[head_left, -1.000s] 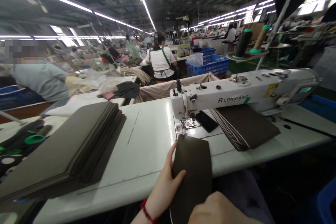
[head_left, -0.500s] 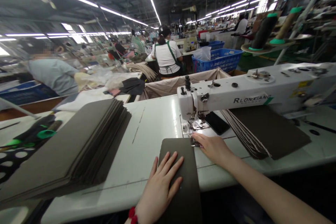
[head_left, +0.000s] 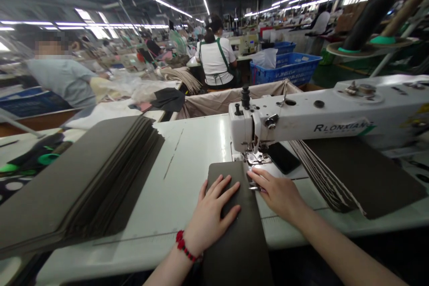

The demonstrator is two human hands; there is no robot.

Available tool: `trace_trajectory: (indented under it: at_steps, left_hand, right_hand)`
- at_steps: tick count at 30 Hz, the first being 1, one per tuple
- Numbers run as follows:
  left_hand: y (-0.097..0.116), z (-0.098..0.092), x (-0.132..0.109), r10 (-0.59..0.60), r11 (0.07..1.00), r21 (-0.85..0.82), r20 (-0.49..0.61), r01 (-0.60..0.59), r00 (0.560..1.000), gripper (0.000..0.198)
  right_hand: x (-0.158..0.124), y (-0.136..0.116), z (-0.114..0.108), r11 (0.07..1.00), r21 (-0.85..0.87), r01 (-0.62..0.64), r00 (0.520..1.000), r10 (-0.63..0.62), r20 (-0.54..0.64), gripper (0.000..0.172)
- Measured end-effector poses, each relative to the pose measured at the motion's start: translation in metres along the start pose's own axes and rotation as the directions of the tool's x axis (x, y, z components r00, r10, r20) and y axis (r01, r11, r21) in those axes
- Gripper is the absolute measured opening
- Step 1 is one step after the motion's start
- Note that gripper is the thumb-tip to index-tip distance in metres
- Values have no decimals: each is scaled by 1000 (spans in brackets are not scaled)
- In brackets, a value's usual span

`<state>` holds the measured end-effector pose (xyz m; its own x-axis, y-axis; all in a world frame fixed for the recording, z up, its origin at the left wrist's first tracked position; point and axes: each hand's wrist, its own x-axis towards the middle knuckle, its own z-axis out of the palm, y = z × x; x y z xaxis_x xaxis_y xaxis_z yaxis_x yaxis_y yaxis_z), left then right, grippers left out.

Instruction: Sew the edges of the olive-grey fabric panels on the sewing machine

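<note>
My left hand point(head_left: 214, 210) lies flat with spread fingers on a dark grey-brown panel point(head_left: 234, 250), which hangs over the table's front edge. The panel's rounded far end is just left of and in front of the presser foot point(head_left: 257, 157) of a white sewing machine point(head_left: 301, 116). My right hand point(head_left: 279, 194) is at the panel's right edge, its index fingertip close to the foot. Beneath its curled fingers a small shiny metal tool point(head_left: 255, 188) pokes out; its exact kind is hidden.
A tall stack of similar panels point(head_left: 83, 178) lies at left. More panels point(head_left: 365, 174) rest under the machine arm, beside a black phone point(head_left: 284, 158). Thread cones point(head_left: 370, 20) stand at upper right. Ahead are a cloth-lined bin point(head_left: 214, 103), a blue crate point(head_left: 284, 69) and seated co-workers.
My left hand and the panel have slid forward, bringing the panel's far end closer to the presser foot. My right hand stays by the foot. The view has shifted slightly.
</note>
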<state>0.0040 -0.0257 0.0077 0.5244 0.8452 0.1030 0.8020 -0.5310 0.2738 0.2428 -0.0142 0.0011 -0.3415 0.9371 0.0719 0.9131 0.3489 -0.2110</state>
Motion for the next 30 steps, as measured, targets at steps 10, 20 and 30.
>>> trace_trajectory:
  at_steps: [10,20,30]
  left_hand:
    - [0,2,3,-15,999,-32,19,16,1000,57]
    - [-2,-1,5,-22,996,-82,56,27,998,58]
    - [-5,-2,5,-35,994,-99,58,40,998,55]
  right_hand:
    - [2,-1,0,1000,-19,0,1000,0,1,59]
    - [3,-1,2,999,-46,-1,1000,1,-11,60]
    - [4,0,6,999,-44,2,1000,-3,-16,62]
